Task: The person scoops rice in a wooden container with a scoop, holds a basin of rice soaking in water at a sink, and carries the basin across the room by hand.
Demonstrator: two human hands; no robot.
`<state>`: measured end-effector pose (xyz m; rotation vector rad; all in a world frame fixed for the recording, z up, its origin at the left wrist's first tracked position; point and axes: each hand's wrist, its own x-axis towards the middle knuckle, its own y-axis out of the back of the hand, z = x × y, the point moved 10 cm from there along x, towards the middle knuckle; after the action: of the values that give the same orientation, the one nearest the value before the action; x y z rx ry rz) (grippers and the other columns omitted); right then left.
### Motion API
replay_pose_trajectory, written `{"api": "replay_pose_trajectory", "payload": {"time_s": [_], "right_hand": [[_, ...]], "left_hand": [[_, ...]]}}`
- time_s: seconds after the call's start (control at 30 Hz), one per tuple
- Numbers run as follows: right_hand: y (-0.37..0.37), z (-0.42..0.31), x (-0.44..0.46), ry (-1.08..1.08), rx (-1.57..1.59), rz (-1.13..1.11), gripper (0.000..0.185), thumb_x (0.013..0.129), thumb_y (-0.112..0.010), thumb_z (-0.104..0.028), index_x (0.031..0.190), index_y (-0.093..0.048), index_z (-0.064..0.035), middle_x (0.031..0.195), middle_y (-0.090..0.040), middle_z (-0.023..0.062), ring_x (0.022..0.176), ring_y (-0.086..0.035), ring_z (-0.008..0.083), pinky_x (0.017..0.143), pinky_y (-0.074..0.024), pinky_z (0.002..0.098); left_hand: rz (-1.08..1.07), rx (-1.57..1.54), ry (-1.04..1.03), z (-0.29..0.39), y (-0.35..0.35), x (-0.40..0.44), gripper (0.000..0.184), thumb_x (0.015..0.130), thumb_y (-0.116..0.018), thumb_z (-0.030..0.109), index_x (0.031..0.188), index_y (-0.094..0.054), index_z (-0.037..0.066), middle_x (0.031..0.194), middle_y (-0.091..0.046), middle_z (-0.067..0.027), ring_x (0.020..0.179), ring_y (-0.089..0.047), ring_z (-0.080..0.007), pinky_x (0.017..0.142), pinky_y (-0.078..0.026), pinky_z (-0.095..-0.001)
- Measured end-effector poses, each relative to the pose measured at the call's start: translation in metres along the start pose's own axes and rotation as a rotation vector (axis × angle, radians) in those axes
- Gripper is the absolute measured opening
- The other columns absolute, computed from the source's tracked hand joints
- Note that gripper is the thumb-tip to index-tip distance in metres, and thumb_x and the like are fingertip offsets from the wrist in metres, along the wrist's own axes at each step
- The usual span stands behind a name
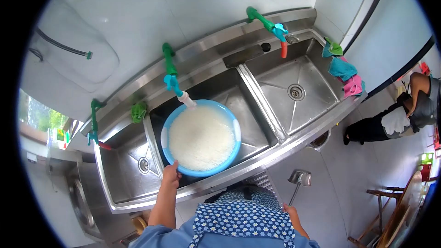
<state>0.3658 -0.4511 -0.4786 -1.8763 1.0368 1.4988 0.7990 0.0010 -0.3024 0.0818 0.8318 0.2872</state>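
Note:
A blue basin (238, 144) filled with white grains, like rice, and cloudy water sits in the middle sink under a tap (172, 82) with a pale nozzle. My left hand (172, 174) grips the basin's lower left rim, fingers closed on it. Low on the right, outside the sink, my right hand (289, 210) is closed round the handle of a metal ladle (301, 177), whose bowl hangs over the floor.
Two more sinks flank the middle one, left (124, 174) and right (312, 105), each with a green tap. Cloths (343, 69) hang on the right edge. A green scrubber (138, 111) lies behind. Another person (390, 119) stands at far right, near a wooden table (402, 211).

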Motion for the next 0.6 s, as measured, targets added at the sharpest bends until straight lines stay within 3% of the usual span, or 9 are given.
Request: {"api": "replay_pose_trajectory", "payload": {"time_s": [0.1, 0.17, 0.27, 0.43, 0.5, 0.53, 0.6], "right_hand": [[-0.007, -0.015, -0.028, 0.035, -0.051, 0.030, 0.023, 0.087, -0.066, -0.016, 0.084, -0.044, -0.0067, 0.056, -0.046, 0.0059, 0.043, -0.046, 0.0180, 0.037, -0.0367, 0.0347], [0.007, 0.017, 0.032, 0.073, 0.037, -0.021, 0.025, 0.088, -0.065, -0.017, 0.081, -0.044, -0.0061, 0.055, -0.046, 0.0057, 0.043, -0.046, 0.0177, 0.037, -0.0371, 0.0347], [0.016, 0.023, 0.038, 0.028, 0.097, 0.081, 0.022, 0.089, -0.064, -0.014, 0.090, -0.043, -0.0088, 0.059, -0.046, 0.0052, 0.043, -0.045, 0.0165, 0.036, -0.0358, 0.0325], [0.015, 0.027, 0.046, -0.028, 0.156, 0.041, 0.022, 0.090, -0.062, -0.012, 0.091, -0.040, -0.0106, 0.060, -0.044, 0.0047, 0.043, -0.044, 0.0153, 0.036, -0.0363, 0.0312], [0.010, 0.014, 0.025, -0.042, -0.001, 0.015, 0.022, 0.090, -0.063, -0.013, 0.090, -0.041, -0.0108, 0.059, -0.044, 0.0046, 0.043, -0.044, 0.0164, 0.036, -0.0366, 0.0320], [0.024, 0.050, 0.084, -0.006, 0.169, 0.003, 0.022, 0.090, -0.063, -0.014, 0.087, -0.042, -0.0106, 0.057, -0.044, 0.0048, 0.042, -0.044, 0.0174, 0.036, -0.0368, 0.0331], [0.014, 0.025, 0.048, 0.026, 0.074, -0.022, 0.022, 0.090, -0.063, -0.014, 0.085, -0.042, -0.0104, 0.056, -0.045, 0.0051, 0.042, -0.045, 0.0178, 0.036, -0.0368, 0.0335]], "left_hand": [[0.003, -0.006, 0.002, -0.002, 0.001, 0.002, 0.023, 0.094, -0.058, 0.027, 0.084, -0.055, 0.007, 0.064, -0.049, -0.0021, 0.047, -0.042, -0.0140, 0.041, -0.031, -0.0273], [0.002, -0.017, -0.001, -0.003, 0.002, 0.004, 0.023, 0.094, -0.058, 0.027, 0.084, -0.055, 0.006, 0.064, -0.049, -0.0023, 0.048, -0.042, -0.0141, 0.041, -0.031, -0.0273], [-0.012, -0.006, 0.011, -0.005, 0.002, 0.004, 0.023, 0.094, -0.058, 0.026, 0.084, -0.054, 0.006, 0.065, -0.049, -0.0023, 0.049, -0.042, -0.0139, 0.042, -0.032, -0.0273], [0.000, -0.066, -0.004, -0.006, 0.002, 0.010, 0.023, 0.093, -0.059, 0.026, 0.084, -0.055, 0.006, 0.064, -0.049, -0.0028, 0.047, -0.042, -0.0140, 0.042, -0.032, -0.0278], [-0.024, -0.046, 0.000, -0.006, 0.001, 0.008, 0.022, 0.093, -0.059, 0.026, 0.084, -0.055, 0.006, 0.065, -0.049, -0.0026, 0.048, -0.042, -0.0138, 0.042, -0.032, -0.0276], [-0.018, -0.049, -0.002, -0.006, 0.002, 0.007, 0.022, 0.093, -0.059, 0.026, 0.084, -0.055, 0.006, 0.065, -0.050, -0.0025, 0.048, -0.042, -0.0137, 0.042, -0.033, -0.0274], [-0.016, -0.049, -0.005, -0.003, 0.000, 0.004, 0.022, 0.093, -0.059, 0.026, 0.084, -0.055, 0.006, 0.066, -0.050, -0.0025, 0.049, -0.042, -0.0135, 0.042, -0.033, -0.0272]]}}
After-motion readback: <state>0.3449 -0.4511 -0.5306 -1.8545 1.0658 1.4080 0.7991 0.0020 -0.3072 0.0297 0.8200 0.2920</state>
